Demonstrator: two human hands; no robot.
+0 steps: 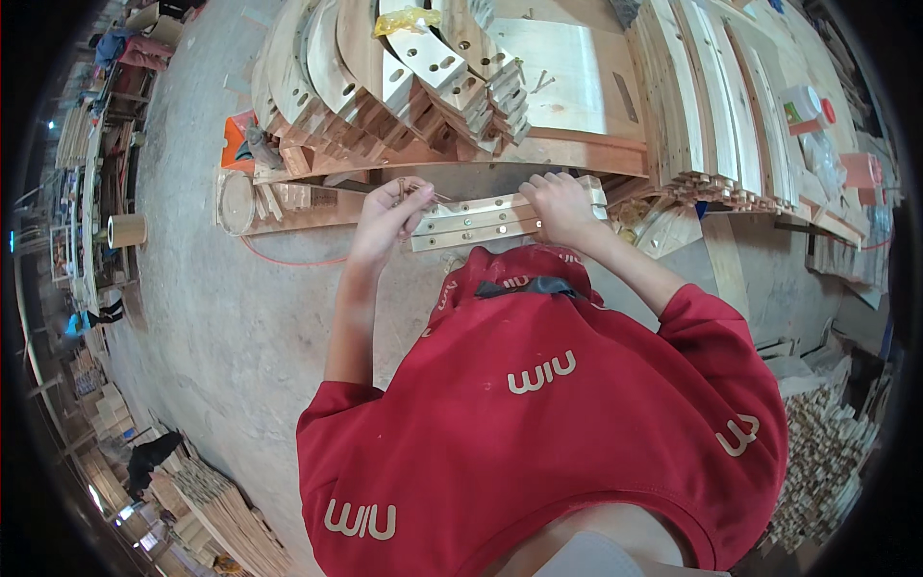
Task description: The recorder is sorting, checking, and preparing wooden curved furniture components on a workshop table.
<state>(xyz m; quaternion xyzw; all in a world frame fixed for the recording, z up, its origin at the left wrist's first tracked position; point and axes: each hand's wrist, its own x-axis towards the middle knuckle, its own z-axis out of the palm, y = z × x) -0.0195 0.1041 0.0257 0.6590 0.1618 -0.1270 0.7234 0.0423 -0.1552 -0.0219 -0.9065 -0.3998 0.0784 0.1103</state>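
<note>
Right hand point(561, 207) clamps the pale wooden strips point(486, 221) at centre frame; left hand point(389, 216) pinches small screws point(415, 189) at their left end; best to keep the strips aligned and pressed flat while seating each screw squarely.

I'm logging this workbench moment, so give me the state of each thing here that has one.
Left hand: closed on small screws or pins, touching the strips' left end.
Right hand: pressing down on the strips.
Curved wooden strips: lying flat, side by side, holes up.
Stacked curved pieces: piled, overlapping.
White bottle: red cap on.
Tape roll: on its side.
</note>
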